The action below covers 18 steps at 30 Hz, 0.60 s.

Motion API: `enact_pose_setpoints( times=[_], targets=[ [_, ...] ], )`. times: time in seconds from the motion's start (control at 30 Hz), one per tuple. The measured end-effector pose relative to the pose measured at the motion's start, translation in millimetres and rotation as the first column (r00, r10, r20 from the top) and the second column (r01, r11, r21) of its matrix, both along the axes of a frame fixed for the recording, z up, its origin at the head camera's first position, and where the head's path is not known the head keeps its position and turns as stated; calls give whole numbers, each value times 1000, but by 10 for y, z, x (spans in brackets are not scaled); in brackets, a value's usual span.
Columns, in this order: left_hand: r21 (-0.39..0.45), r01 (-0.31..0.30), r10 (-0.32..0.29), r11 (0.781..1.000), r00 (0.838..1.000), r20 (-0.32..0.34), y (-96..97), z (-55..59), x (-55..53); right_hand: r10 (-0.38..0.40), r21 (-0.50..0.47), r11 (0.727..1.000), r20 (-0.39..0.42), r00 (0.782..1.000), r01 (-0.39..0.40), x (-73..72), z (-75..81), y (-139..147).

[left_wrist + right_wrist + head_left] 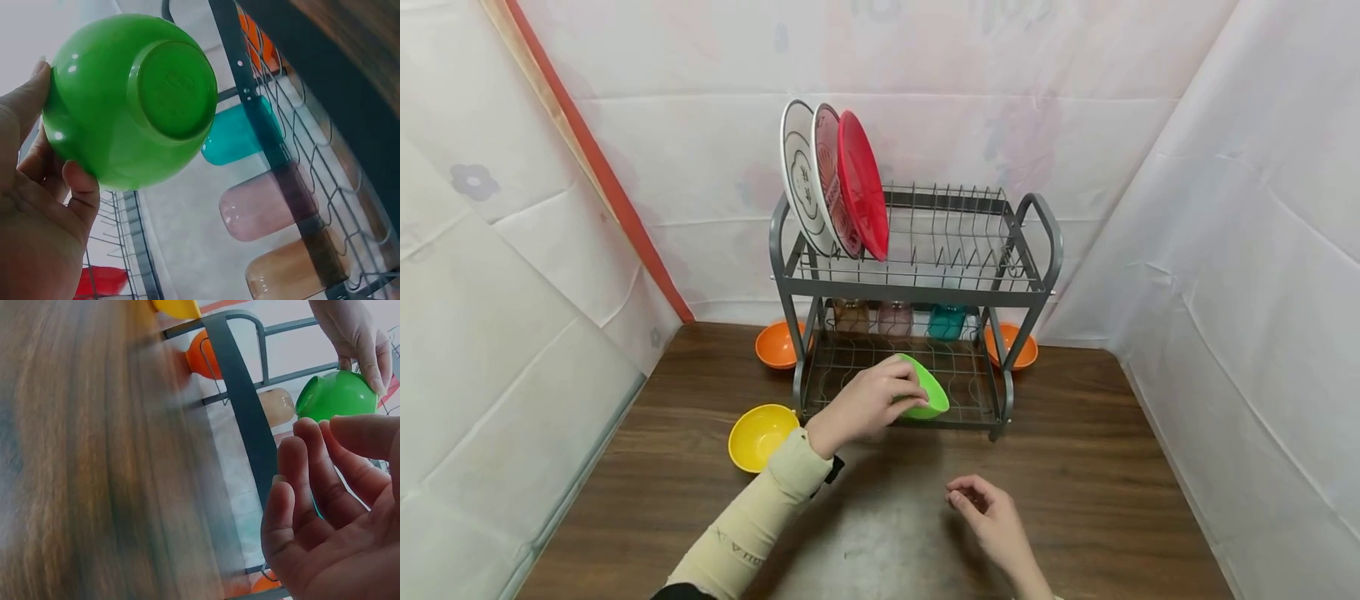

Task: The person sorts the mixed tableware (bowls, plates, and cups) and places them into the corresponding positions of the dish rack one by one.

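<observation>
My left hand (880, 396) pinches the rim of a green bowl (131, 103), which is tilted on its side in front of the rack's lower shelf. In the left wrist view the bowl's round foot faces the camera. My right hand (992, 521) hovers over the table to the right, fingers loosely bent, holding nothing. The grey two-tier dish rack (917, 293) stands just beyond both hands. Three cups line the back of its lower shelf: a brown one (852, 317), a pinkish one (895, 318) and a teal one (947, 322).
Upright at the upper tier's left are a white plate (801, 175), a patterned pink plate (829, 167) and a red plate (863, 183). A yellow bowl (760, 437) sits front left. Orange bowls lie beside the rack, left (775, 346) and right (1018, 348). Cloth walls enclose the table.
</observation>
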<state>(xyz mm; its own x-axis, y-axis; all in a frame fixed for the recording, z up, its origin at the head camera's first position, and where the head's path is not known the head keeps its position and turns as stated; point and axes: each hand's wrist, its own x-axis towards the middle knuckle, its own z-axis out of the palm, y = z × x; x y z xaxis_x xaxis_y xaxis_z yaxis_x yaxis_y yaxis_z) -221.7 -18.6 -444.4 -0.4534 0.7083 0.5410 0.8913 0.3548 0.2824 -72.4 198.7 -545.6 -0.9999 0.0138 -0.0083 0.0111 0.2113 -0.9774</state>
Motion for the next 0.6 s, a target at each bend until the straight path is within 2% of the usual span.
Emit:
enact_pose_setpoints(
  times=[0.17, 0.37, 0.6],
  targets=[
    [-80, 44, -50, 996, 997, -66, 93, 19, -161, -12, 28, 1000, 33, 999, 11, 12, 0, 23],
    [-210, 99, -136, 973, 976, -172, 302, -25, -333, -16, 54, 998, 45, 999, 14, 0, -21, 29],
    [-310, 96, -154, 946, 973, -171, 504, -109, -478, -9, 39, 999, 43, 999, 8, 4, -53, 25]
  ],
)
